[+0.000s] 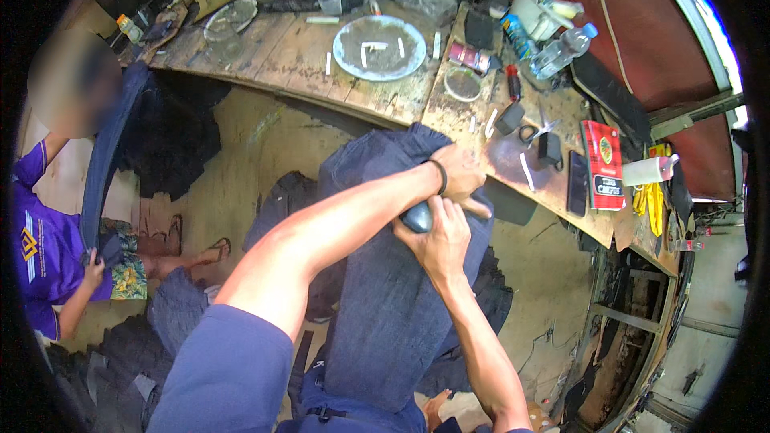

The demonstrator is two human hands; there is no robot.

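Note:
Dark blue denim trousers (385, 297) lie lengthwise in front of me, from my lap up to the table edge. A smooth, dark, rounded object (416, 217) rests on the cloth, and my right hand (443, 242) is closed round it with bent fingers. Just beyond it, my left hand (459, 175), with a dark band at the wrist, presses down at the far right side of the denim. Its fingers curl downward, and what they grip is hidden. The two hands almost touch.
Beyond the trousers runs a worn wooden table (281, 60) with a round plate (379, 48) of white sticks, scissors (545, 122), a phone (577, 183), a red packet (601, 164) and a water bottle (564, 52). At left, a person in a purple shirt (60, 248) holds dark cloth. Denim piles (120, 369) lie below.

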